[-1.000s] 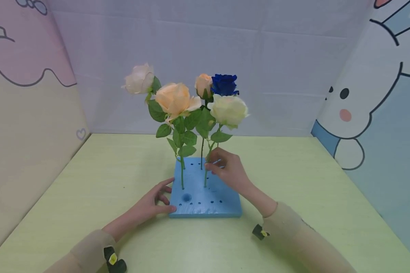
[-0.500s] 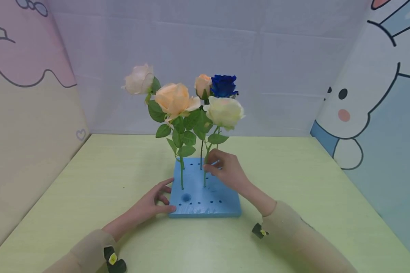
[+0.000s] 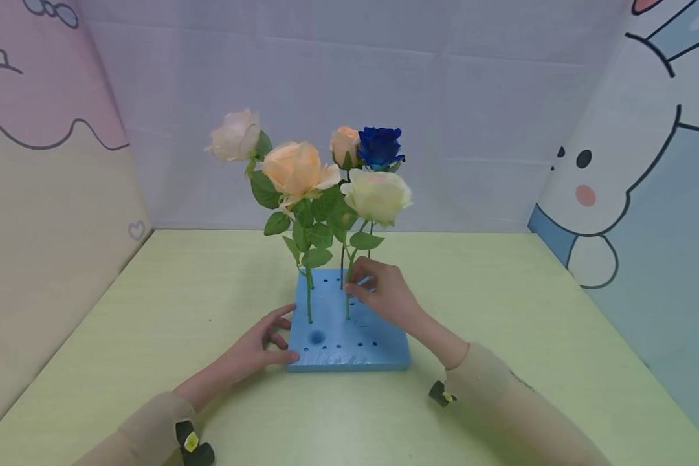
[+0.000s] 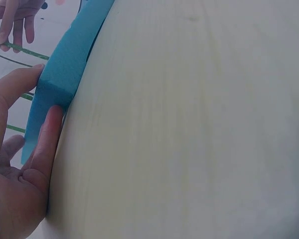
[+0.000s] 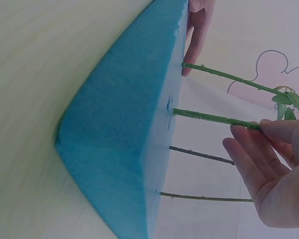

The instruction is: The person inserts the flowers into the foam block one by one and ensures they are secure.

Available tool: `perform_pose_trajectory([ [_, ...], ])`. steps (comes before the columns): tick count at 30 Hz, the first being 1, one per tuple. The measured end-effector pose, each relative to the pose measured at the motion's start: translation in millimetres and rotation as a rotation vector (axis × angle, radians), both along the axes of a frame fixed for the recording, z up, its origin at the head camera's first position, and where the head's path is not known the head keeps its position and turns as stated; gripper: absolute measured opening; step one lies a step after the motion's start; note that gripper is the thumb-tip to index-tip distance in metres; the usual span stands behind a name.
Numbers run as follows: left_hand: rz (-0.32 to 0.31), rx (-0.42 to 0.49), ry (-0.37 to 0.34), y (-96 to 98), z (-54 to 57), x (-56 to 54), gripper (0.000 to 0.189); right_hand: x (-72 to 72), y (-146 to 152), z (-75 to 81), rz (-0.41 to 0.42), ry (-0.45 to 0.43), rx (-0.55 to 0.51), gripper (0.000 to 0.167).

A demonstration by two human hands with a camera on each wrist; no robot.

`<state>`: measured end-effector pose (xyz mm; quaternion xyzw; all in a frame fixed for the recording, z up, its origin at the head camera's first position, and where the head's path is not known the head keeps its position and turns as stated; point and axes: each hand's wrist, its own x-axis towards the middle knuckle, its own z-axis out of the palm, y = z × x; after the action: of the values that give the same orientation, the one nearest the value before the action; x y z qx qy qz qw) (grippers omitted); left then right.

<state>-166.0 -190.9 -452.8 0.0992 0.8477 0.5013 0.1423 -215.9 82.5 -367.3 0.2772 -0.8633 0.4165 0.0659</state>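
My right hand (image 3: 387, 291) pinches the green stem of a creamy-white rose (image 3: 377, 197). In the right wrist view, thumb and fingertips meet on that stem (image 5: 209, 117), whose lower end stands in a hole of the blue foam board (image 3: 378, 330). The flower leans slightly left. My left hand (image 3: 268, 338) rests against the board's left side, thumb at the near corner, one finger stretched toward the far end. Seen from the left wrist, its fairly straight fingers press the board's edge (image 4: 65, 69).
Other stems stand in the board: a large peach rose (image 3: 299, 169), a pale pink-white rose (image 3: 235, 136), a small peach rose (image 3: 345, 144) and a blue rose (image 3: 380, 147). Several small holes and one larger hole (image 3: 316, 337) mark the board, which lies on a pale yellow-green table (image 3: 489, 285).
The creamy-white rose's head has shifted left and slightly down, its stem tilting left, uncovering more of the blue rose. My right hand moved slightly left; my left hand stayed against the board.
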Motion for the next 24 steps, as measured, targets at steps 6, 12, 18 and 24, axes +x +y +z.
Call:
perform_pose_trajectory([
  [6, 0.001, -0.007, -0.002, -0.5, 0.3, -0.3, 0.09, -0.3, -0.4, 0.7, -0.002, -0.024, -0.001, 0.008],
  [12, -0.001, -0.008, 0.0, -1.6, -0.2, 0.2, 0.09, 0.7, -2.0, 1.0, -0.018, -0.03, -0.002, 0.007],
  [18, -0.002, -0.009, -0.005, -3.0, 0.2, 0.1, 0.089, 0.5, -1.8, 1.2, -0.02, -0.046, 0.001, 0.006],
  [24, 0.001, -0.01, -0.015, -1.3, 1.3, -1.6, 0.091, 0.0, 1.7, 2.6, -0.018, -0.055, 0.003, 0.012],
])
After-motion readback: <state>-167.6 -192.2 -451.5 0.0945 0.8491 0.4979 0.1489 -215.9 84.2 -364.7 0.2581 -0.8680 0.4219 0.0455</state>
